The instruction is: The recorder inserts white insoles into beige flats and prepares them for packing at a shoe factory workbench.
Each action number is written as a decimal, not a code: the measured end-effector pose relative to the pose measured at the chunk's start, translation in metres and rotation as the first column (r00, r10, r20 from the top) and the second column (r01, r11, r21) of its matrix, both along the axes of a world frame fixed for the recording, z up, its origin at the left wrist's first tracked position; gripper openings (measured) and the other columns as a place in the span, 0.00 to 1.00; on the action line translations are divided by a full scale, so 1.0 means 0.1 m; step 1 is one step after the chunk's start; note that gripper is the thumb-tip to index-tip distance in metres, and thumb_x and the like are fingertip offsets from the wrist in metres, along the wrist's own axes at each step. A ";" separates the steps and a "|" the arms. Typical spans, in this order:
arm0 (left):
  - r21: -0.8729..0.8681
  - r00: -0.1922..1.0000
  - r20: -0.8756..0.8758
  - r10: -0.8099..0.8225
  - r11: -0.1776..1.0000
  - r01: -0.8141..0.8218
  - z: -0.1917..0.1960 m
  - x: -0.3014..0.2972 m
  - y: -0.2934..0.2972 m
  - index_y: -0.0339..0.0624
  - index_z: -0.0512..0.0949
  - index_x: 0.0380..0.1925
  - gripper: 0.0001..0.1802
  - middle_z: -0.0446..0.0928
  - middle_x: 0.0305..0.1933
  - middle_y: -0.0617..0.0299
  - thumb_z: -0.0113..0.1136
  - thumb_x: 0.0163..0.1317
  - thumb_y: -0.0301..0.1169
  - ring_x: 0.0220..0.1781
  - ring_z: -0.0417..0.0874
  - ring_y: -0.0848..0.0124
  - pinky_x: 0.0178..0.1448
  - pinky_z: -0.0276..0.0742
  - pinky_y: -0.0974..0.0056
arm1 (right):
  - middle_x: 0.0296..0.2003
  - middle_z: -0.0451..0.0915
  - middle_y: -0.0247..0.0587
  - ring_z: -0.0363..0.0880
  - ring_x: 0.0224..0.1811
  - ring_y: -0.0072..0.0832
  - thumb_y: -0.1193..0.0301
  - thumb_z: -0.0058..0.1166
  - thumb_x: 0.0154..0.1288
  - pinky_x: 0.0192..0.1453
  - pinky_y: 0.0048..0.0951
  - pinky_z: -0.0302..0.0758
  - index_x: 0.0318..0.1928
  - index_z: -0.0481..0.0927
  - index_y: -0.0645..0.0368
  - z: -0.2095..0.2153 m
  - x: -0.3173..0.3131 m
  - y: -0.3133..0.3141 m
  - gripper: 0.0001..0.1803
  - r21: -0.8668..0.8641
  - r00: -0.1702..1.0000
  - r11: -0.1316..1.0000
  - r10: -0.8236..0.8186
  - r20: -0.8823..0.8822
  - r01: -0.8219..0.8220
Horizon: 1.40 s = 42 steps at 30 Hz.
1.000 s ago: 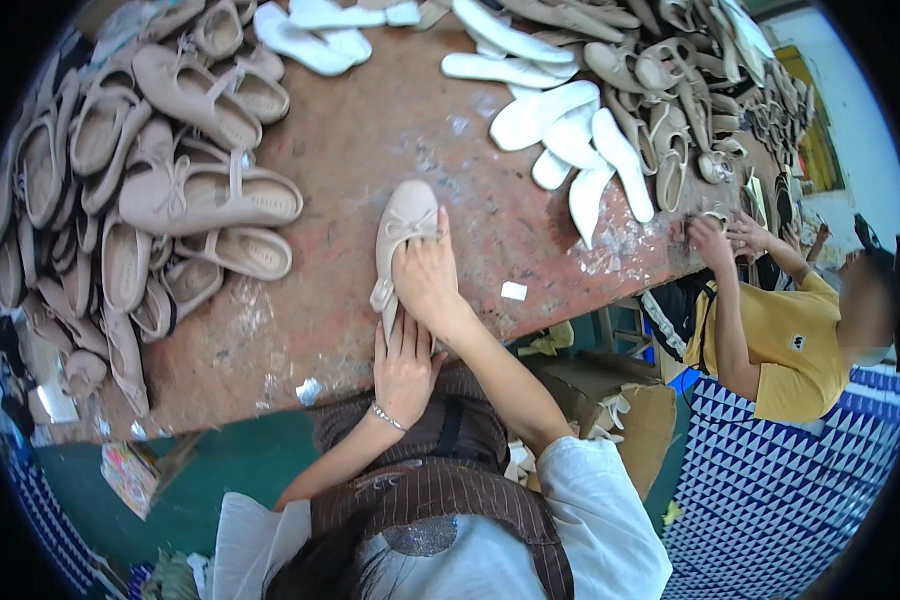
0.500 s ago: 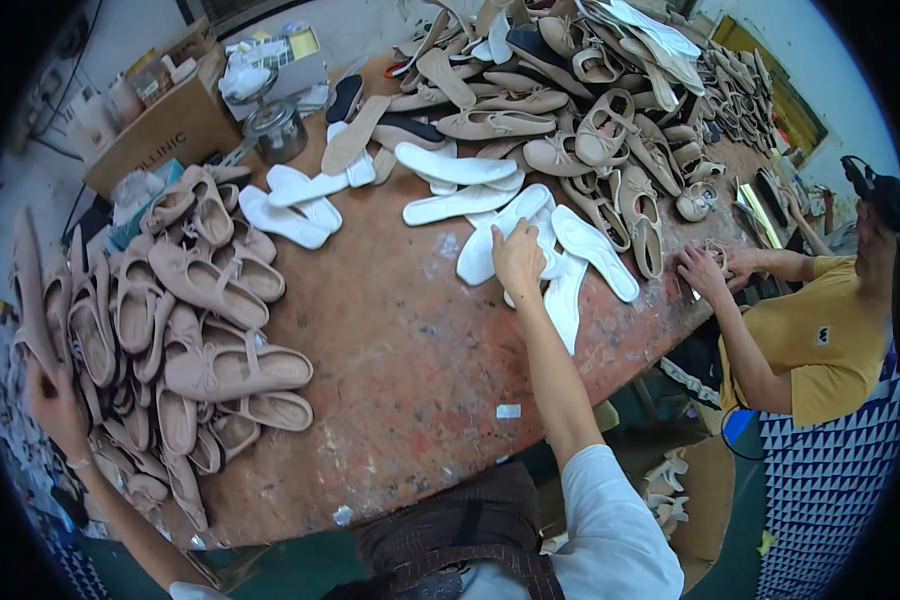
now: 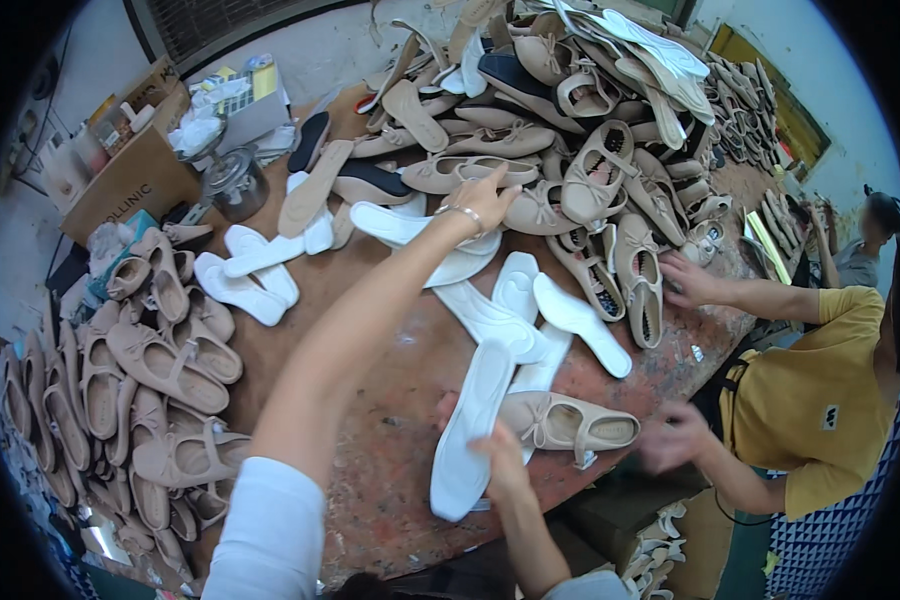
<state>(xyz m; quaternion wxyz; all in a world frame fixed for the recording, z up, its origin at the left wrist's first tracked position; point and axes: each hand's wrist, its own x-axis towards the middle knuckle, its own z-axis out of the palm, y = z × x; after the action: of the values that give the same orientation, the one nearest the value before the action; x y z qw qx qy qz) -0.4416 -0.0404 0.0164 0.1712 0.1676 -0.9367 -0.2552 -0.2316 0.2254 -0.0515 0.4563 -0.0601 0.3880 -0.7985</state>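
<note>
My right hand grips a white insole upright near the table's front edge, thumb on its face; the fingertips at its left edge are partly hidden. Just right of it lies a beige strap shoe with a bow, sole down over the end of another white insole. My left arm, with a bracelet at the wrist, stretches across to the far shoe pile. There my left hand has its fingers apart, over or against a beige shoe; I cannot tell whether it touches. Loose white insoles lie between my hands.
Beige shoes are heaped at the left, and more shoes at the back. A glass jar and a cardboard box stand at the back left. At the right, a co-worker in a yellow shirt has both hands near the table.
My right hand has lifted a white insole toward the front edge. My left hand has gone from the left shoe heap to the far pile. A beige shoe now lies near the front edge.
</note>
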 end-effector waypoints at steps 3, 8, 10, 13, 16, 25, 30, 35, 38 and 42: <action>0.289 0.983 -0.024 0.184 0.942 -0.169 -0.22 -0.42 0.07 0.42 0.78 0.50 0.27 0.83 0.42 0.42 0.50 0.67 0.53 0.45 0.84 0.44 0.52 0.76 0.47 | 0.65 0.71 0.51 0.74 0.64 0.37 0.79 0.45 0.55 0.69 0.39 0.70 0.71 0.58 0.68 0.06 0.27 0.37 0.39 0.003 0.983 0.993 0.116 0.139 -0.118; 0.183 0.981 -0.044 0.187 0.967 -0.177 -0.04 0.72 -0.05 0.40 0.81 0.29 0.21 0.82 0.32 0.43 0.56 0.56 0.49 0.39 0.83 0.44 0.46 0.77 0.47 | 0.64 0.70 0.53 0.79 0.56 0.36 0.48 0.46 0.74 0.56 0.37 0.80 0.74 0.51 0.64 0.13 0.36 0.70 0.42 -0.035 0.986 0.993 0.116 0.122 -0.112; 0.209 1.000 0.002 0.029 0.978 -0.028 0.14 1.72 0.02 0.37 0.74 0.23 0.17 0.76 0.23 0.45 0.63 0.52 0.41 0.31 0.79 0.45 0.35 0.72 0.51 | 0.59 0.75 0.52 0.81 0.52 0.35 0.45 0.40 0.75 0.54 0.37 0.80 0.69 0.60 0.68 0.18 0.29 0.79 0.39 -0.001 0.998 1.000 0.021 0.064 -0.021; 0.318 0.966 0.168 -0.196 0.939 0.135 0.28 3.40 0.37 0.37 0.69 0.28 0.07 0.73 0.27 0.47 0.58 0.53 0.26 0.31 0.75 0.49 0.38 0.71 0.52 | 0.62 0.74 0.46 0.78 0.49 0.23 0.49 0.37 0.78 0.51 0.28 0.75 0.63 0.70 0.68 0.30 0.21 0.88 0.33 0.087 0.955 0.989 -0.088 -0.284 0.117; 0.236 0.938 0.282 -0.200 0.962 0.135 0.20 4.71 0.75 0.38 0.69 0.35 0.09 0.74 0.32 0.49 0.51 0.52 0.17 0.37 0.76 0.49 0.42 0.71 0.50 | 0.65 0.71 0.50 0.72 0.56 0.32 0.57 0.34 0.79 0.61 0.34 0.68 0.65 0.69 0.71 0.39 0.35 0.86 0.30 0.277 0.674 0.951 0.117 -0.729 0.134; 0.130 0.546 0.154 0.823 0.531 -0.837 -0.67 5.96 1.70 0.38 0.75 0.36 0.15 0.76 0.30 0.58 0.72 0.54 0.28 0.31 0.78 0.63 0.33 0.74 0.59 | 0.55 0.75 0.41 0.71 0.54 0.42 0.74 0.64 0.52 0.59 0.48 0.68 0.52 0.85 0.53 0.38 1.27 0.55 0.23 0.424 -0.384 0.900 0.429 -0.817 0.104; 0.172 0.635 -0.038 0.771 0.632 -0.756 -0.76 5.94 1.90 0.35 0.75 0.52 0.29 0.70 0.46 0.50 0.75 0.52 0.31 0.34 0.81 0.61 0.34 0.79 0.63 | 0.53 0.77 0.40 0.74 0.54 0.39 0.75 0.64 0.49 0.59 0.44 0.69 0.44 0.88 0.55 0.34 1.46 0.53 0.17 0.432 -0.431 0.898 0.424 -0.797 0.084; 0.464 0.631 0.096 0.770 0.526 -0.713 -0.77 5.97 1.86 0.31 0.71 0.60 0.43 0.68 0.52 0.51 0.81 0.44 0.33 0.44 0.81 0.65 0.37 0.85 0.68 | 0.51 0.79 0.41 0.76 0.53 0.38 0.76 0.63 0.49 0.57 0.41 0.70 0.43 0.88 0.57 0.27 1.72 0.30 0.16 0.421 -0.382 0.907 0.394 -0.836 0.013; 0.495 0.642 0.096 0.761 0.523 -0.694 -0.82 6.03 1.86 0.30 0.71 0.61 0.47 0.67 0.53 0.52 0.83 0.40 0.36 0.45 0.80 0.65 0.40 0.86 0.67 | 0.49 0.79 0.43 0.78 0.53 0.38 0.77 0.63 0.49 0.56 0.40 0.72 0.42 0.87 0.61 0.18 1.97 0.10 0.15 0.394 -0.333 0.917 0.354 -0.874 -0.060; 0.573 0.663 0.088 0.743 0.507 -0.644 -0.88 6.10 1.86 0.30 0.71 0.60 0.48 0.66 0.55 0.53 0.84 0.38 0.36 0.45 0.81 0.66 0.42 0.86 0.66 | 0.47 0.80 0.44 0.79 0.53 0.41 0.78 0.62 0.50 0.56 0.41 0.75 0.39 0.85 0.64 0.09 2.16 -0.05 0.13 0.391 -0.261 0.914 0.354 -0.898 -0.107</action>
<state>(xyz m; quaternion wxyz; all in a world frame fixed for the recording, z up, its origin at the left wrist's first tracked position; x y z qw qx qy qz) 0.1687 0.1458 -0.0719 0.2808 0.5493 -0.6528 -0.4397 -0.0155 0.2202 -0.0426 0.1330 -0.6893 0.6379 -0.3165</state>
